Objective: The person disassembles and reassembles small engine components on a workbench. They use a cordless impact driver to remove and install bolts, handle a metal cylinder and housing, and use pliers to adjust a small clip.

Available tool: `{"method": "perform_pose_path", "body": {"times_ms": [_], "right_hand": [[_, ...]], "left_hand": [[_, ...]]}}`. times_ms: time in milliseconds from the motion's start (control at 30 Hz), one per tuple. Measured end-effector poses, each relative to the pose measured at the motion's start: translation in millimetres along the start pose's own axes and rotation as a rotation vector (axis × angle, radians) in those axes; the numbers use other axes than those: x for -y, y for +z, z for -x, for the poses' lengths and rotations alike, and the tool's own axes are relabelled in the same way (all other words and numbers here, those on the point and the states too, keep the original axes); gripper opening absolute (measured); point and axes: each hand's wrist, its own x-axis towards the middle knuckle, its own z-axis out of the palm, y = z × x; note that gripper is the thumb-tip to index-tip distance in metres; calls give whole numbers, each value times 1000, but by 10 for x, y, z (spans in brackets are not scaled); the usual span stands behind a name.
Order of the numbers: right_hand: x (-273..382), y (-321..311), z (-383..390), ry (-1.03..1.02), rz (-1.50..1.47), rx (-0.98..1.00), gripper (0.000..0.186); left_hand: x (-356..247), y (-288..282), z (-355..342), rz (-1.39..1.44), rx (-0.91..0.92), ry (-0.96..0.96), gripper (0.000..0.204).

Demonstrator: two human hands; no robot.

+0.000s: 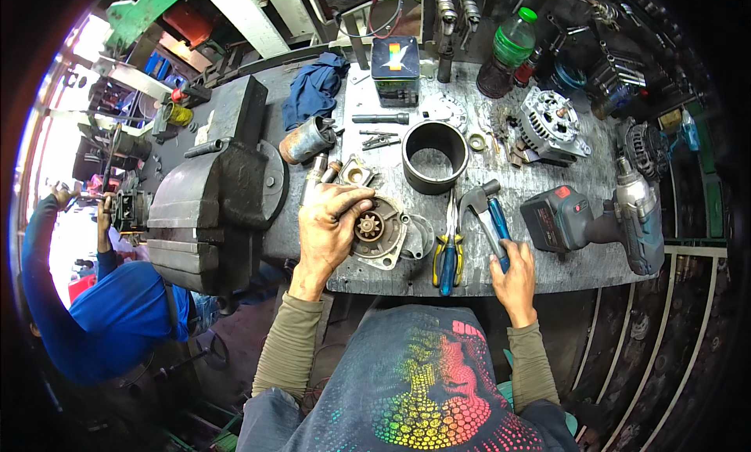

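My left hand [332,223] is closed over the left side of a round metal housing [386,252] with a small toothed gear [369,226] showing in its middle. The fingers curl over the rim, and the thumb side is partly hidden. At the bench's front edge my right hand [516,280] is wrapped round the lower end of a hammer [480,209], which lies with its head pointing away from me. A blue handle [498,219] runs right alongside the hammer; which tool it belongs to is unclear. Left of them lie pliers with blue and yellow grips [447,266].
Behind the pliers stands an open metal cylinder [435,158]. A cordless impact wrench [622,217] lies at right, below an alternator [551,123]. A large vise [207,209] borders the left side. Farther back are a tin box [395,70] and bottle [507,53]. Another person [117,311] works at far left.
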Motion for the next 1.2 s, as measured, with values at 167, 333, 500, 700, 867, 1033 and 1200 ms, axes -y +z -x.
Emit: {"method": "perform_pose_path", "body": {"times_ms": [167,333,500,700,867,1033,1200], "right_hand": [[29,50,-99,-10,65,8,42],[28,119,-224,-118,169,-4,46],[15,187,-329,-114,263,37,42],[-4,156,-495,29,207,100,45],[175,-152,-630,59,-1,161,41],[920,-612,-540,59,-558,204,40],[1612,-876,-644,-355,-226,296,32]], "left_hand": [[-66,-40,-68,-106,56,127,25],[-89,-113,-163,-187,199,247,35],[0,-118,-184,-38,251,141,28],[206,-107,-168,44,286,20,21],[367,-95,-227,210,387,-18,23],[447,-112,-292,305,475,-12,23],[548,-114,-355,460,578,-18,23]]}}
